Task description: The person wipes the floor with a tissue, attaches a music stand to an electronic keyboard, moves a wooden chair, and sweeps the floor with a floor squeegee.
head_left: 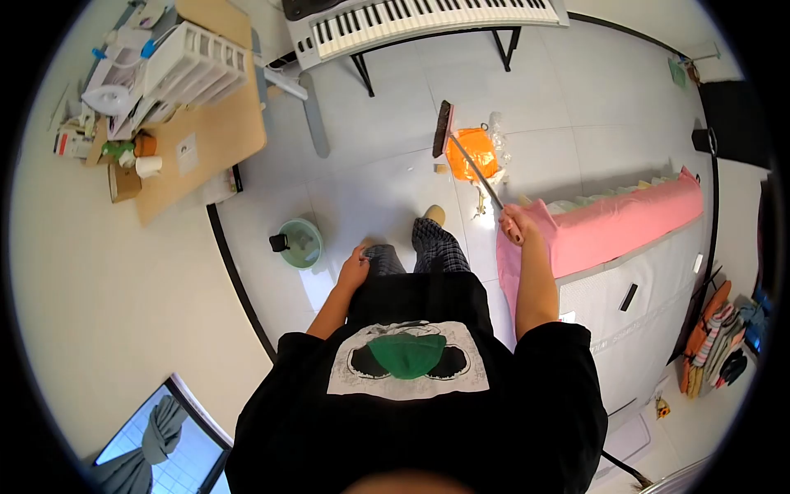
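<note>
Broom [477, 171] slants out over the floor [370, 173]; the left hand [355, 263] curls by the trousers [384, 259], its hold unclear, the right hand [513, 226] grips the near end; beyond, scraps [480, 202] could scatter should 1 overly wide stroke snag the orange bag [480, 148] underneath.

A bedroom in a home, with a desk and a music corner.
A bed [650, 337] with a pink cover [629, 230] bunched along one side takes up the right of the room, with a pile of clothes [716, 342] beyond it. An electronic keyboard [436, 27] stands on black legs at the far wall. On the left are a wooden desk [234, 123] bearing a white rack [193, 62], a green bin [319, 247] on the pale tiled floor [374, 193], and a knotted grey curtain [163, 424]. The broom [477, 173] looks like household gear.
</note>
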`<state>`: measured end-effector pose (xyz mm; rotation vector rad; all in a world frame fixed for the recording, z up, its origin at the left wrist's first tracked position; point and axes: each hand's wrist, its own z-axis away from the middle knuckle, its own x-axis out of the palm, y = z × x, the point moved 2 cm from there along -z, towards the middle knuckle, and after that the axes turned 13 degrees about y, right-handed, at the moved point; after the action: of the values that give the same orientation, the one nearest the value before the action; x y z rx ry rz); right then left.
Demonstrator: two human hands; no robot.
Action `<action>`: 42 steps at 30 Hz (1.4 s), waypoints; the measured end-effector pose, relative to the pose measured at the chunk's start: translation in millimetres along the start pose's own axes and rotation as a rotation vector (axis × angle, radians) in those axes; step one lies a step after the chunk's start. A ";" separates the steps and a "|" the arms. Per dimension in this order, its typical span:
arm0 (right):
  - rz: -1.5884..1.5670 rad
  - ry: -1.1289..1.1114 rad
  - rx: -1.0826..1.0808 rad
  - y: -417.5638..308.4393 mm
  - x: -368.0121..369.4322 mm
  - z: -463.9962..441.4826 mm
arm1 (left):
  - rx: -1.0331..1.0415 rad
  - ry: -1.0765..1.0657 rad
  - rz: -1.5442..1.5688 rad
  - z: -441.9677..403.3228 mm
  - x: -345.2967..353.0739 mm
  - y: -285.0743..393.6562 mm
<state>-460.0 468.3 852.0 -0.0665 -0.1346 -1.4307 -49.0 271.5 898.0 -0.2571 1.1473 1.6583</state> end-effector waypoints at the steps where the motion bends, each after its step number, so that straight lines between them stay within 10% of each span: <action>1: 0.028 -0.021 -0.066 -8.9 -5.0 0.9 | 0.025 -0.011 0.007 -3.4 1.9 10.4; 11: 0.045 -0.083 -0.109 -3.8 52.1 33.9 | 0.027 -0.038 -0.177 -38.5 24.1 31.1; 19: -0.303 -0.450 0.100 -0.9 159.9 -69.6 | -0.112 -0.560 -0.779 -64.2 100.5 33.5; 42: -0.630 -0.637 0.141 64.3 391.5 -292.5 | 0.527 -0.319 -1.123 -215.1 86.7 -71.7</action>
<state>-328.6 55.8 616.4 -0.3916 -0.8383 -1.9804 -102.5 157.3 690.6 -0.2187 0.8753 0.3709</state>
